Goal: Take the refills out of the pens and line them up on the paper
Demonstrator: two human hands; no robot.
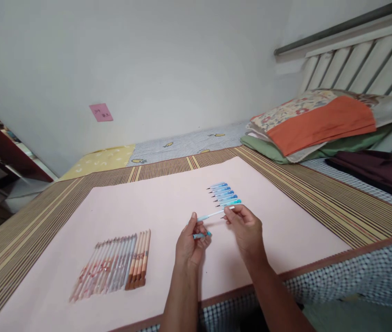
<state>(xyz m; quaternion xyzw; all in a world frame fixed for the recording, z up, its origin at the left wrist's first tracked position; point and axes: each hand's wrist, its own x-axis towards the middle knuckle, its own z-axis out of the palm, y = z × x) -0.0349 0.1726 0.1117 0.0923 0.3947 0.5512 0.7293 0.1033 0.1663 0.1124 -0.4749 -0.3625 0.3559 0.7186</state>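
My left hand pinches the light-blue end of a slim pen between thumb and fingers. A short blue pen part also lies in that hand, against the curled fingers. My right hand grips the pen's white far end with thumb and forefinger. A small dark tip shows below the right fingers; what it belongs to is partly hidden. Just beyond the hands, several blue pens lie in a neat row, dark points to the left. Everything is above a pale pink sheet.
At the left, several slim pens lie side by side, grey and pinkish ones next to brown-and-cream ones. A striped mat surrounds the sheet. Folded fabric with an orange band and dark cloth sit at the right, near a radiator.
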